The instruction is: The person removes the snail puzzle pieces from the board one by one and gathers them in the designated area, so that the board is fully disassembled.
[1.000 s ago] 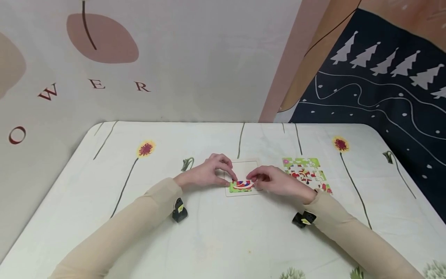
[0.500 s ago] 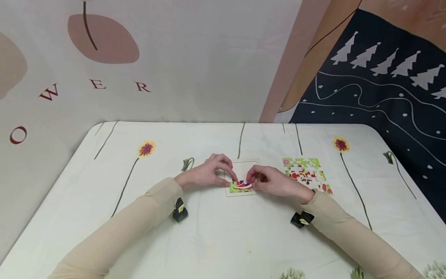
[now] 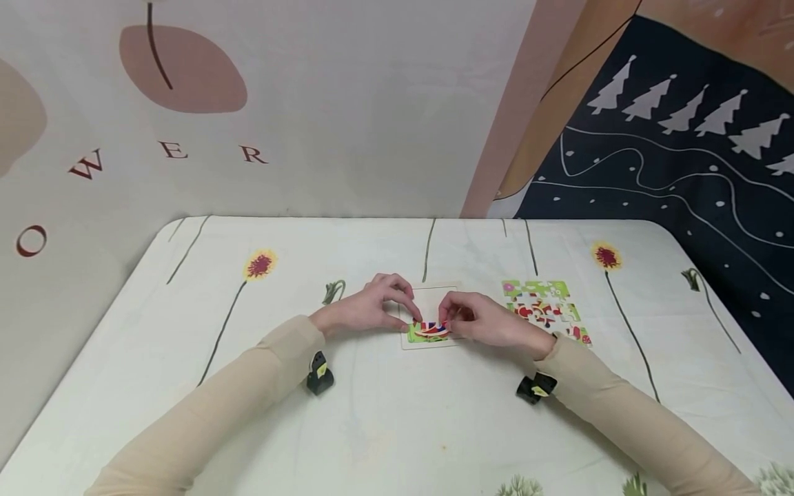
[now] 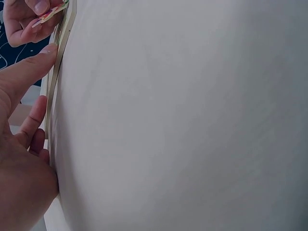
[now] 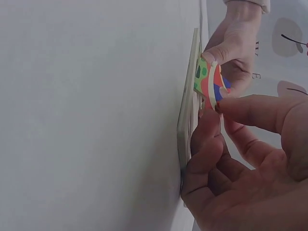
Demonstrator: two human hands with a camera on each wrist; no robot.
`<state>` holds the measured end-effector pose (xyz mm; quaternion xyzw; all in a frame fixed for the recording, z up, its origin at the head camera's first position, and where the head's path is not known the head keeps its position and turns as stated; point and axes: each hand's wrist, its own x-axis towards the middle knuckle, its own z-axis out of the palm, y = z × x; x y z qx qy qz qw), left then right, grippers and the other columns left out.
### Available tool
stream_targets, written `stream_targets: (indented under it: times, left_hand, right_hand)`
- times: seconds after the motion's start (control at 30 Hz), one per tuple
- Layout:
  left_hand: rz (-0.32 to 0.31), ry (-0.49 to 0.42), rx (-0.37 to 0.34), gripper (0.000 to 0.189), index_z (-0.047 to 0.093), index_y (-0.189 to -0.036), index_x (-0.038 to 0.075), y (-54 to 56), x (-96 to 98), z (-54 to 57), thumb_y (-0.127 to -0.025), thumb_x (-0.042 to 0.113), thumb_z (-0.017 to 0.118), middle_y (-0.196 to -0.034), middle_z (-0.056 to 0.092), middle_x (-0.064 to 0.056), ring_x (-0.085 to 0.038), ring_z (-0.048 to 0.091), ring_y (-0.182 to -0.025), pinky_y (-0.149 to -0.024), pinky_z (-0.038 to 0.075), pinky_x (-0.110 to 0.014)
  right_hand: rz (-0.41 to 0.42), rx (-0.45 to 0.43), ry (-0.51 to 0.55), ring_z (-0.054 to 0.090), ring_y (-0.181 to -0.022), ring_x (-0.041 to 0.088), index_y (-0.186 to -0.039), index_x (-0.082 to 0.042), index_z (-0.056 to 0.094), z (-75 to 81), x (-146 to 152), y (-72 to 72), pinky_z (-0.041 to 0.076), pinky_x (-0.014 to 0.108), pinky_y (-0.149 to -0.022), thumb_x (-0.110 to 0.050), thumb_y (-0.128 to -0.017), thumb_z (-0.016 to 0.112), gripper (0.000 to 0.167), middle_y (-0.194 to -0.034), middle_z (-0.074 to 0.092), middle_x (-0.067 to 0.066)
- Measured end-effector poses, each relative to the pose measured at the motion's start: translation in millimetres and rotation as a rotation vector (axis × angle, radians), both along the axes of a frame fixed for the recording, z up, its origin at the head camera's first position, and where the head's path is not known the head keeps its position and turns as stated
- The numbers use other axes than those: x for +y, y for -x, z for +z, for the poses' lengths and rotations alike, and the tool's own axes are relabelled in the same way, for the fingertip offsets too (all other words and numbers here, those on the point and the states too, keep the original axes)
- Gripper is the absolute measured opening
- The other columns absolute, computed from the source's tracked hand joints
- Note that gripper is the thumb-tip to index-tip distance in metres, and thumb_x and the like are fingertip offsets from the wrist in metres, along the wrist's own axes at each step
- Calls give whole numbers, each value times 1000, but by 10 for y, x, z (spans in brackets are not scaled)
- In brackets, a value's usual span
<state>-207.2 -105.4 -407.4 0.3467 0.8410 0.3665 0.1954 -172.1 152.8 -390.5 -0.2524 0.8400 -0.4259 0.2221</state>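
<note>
Several joined jigsaw puzzle pieces (image 3: 429, 331), green, red, white and blue, lie over the lower part of a pale puzzle frame (image 3: 435, 297). Thumb and index finger of my left hand (image 3: 379, 304) hold the pieces at their left and far edges; in the left wrist view that thumb lies along the frame's edge (image 4: 58, 67). My right hand (image 3: 484, 318) pinches the pieces' right end between thumb and index finger. In the right wrist view the joined pieces (image 5: 210, 79) stand tilted up from the frame, with fingertips covering part of them.
Right of the frame lies a second group of puzzle pieces (image 3: 546, 310), green and red, partly behind the right hand. A white flower-print cloth (image 3: 397, 420) covers the table, which meets a printed wall hanging (image 3: 372, 138) at the back.
My right hand has shifted slightly left, and the right end of the joined pieces has tilted up. My left hand stays almost still.
</note>
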Motion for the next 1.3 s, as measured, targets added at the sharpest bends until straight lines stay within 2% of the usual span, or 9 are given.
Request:
stream_targets:
  times: [0.4, 0.8, 0.83, 0.87, 1.07, 1.1, 1.3]
  left_hand:
    - [-9, 10, -16, 22, 77, -106, 17, 0, 5, 14, -84, 15, 77, -124, 52, -7, -33, 32, -129, -110, 23, -55]
    - [-20, 15, 5, 22, 77, -106, 17, 8, 6, -1, -84, 16, 76, -123, 52, -6, -33, 32, -128, -110, 20, -57]
    - [-22, 14, 7, 22, 77, -106, 18, 5, 6, 3, -84, 16, 76, -123, 52, -6, -33, 32, -128, -110, 20, -56]
    - [-23, 14, 7, 22, 77, -106, 18, 4, 6, 7, -84, 16, 76, -123, 52, -6, -33, 32, -128, -110, 20, -56]
    - [-24, 18, -4, 21, 76, -106, 18, 2, 7, 12, -85, 17, 76, -124, 51, -6, -33, 31, -129, -110, 20, -56]
    - [-23, 20, -5, 21, 76, -106, 18, 2, 7, 11, -85, 17, 75, -124, 51, -5, -33, 31, -129, -111, 20, -57]
    - [-18, 25, -8, 21, 76, -107, 18, -2, 9, 15, -85, 17, 75, -124, 51, -5, -33, 30, -130, -111, 19, -57]
  right_hand:
    - [-38, -1, 37, 55, -81, 17, -102, -1, 62, 30, 124, 6, 45, 23, -70, 2, -92, 56, 12, -91, 63, 9]
    - [-103, -29, 10, 56, -79, 13, -104, -2, 62, 47, 385, -34, 45, 23, -66, -2, -94, 57, 11, -93, 64, 10]
    - [-104, -26, 10, 56, -78, 13, -104, -1, 61, 48, 405, -38, 45, 23, -66, -1, -94, 57, 11, -93, 64, 10]
    - [-105, -19, 8, 56, -78, 13, -104, -1, 61, 50, 428, -42, 45, 25, -72, -1, -94, 56, 11, -92, 64, 10]
    - [-116, 8, -1, 58, -80, 10, -102, -2, 63, 59, 545, -73, 45, 25, -76, -1, -95, 58, 9, -93, 64, 9]
    - [-119, 10, -1, 58, -80, 10, -102, -3, 63, 62, 565, -78, 46, 23, -70, -1, -95, 58, 8, -94, 63, 9]
    - [-136, 25, 3, 56, -77, 10, -101, -3, 63, 90, 682, -104, 46, 22, -67, -1, -94, 59, 8, -91, 62, 8]
